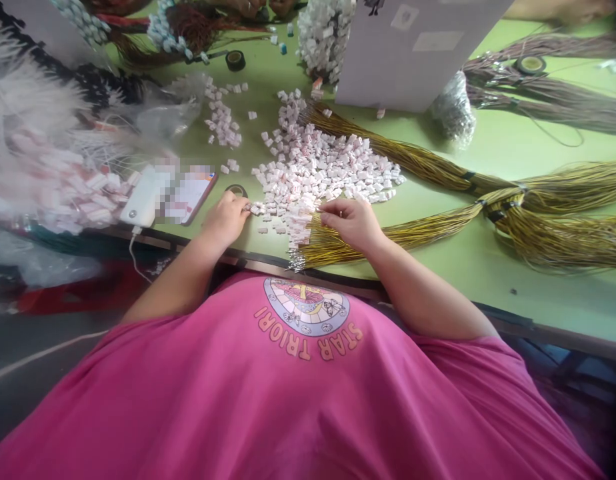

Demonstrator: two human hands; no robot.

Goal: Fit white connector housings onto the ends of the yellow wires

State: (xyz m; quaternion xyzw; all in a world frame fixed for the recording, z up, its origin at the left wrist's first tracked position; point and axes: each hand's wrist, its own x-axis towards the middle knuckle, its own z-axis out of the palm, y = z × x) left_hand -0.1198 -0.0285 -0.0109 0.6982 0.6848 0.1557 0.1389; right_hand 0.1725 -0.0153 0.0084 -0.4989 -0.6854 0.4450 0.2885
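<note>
My left hand (225,217) is closed in a pinch on small white connector housings (258,209) at the left edge of a loose pile of white plastic connectors (333,163). Across from it, my right hand (355,223) pinches what looks like a thin wire end just above a bundle of yellow-and-black wires (403,235). The wire's tip is too small to make out clearly. Under the right fingers, a row of white connectors (299,227) lies on the wire ends. Bare metal tips (296,260) of the bundle point toward the table's near edge.
A phone (199,193) and a white power bank (139,200) lie left of my left hand, beside a black tape roll (237,191). More wire bundles (563,250) spread right. A grey-white panel (398,60) stands behind the pile. Another person's arm (558,10) shows at the far right.
</note>
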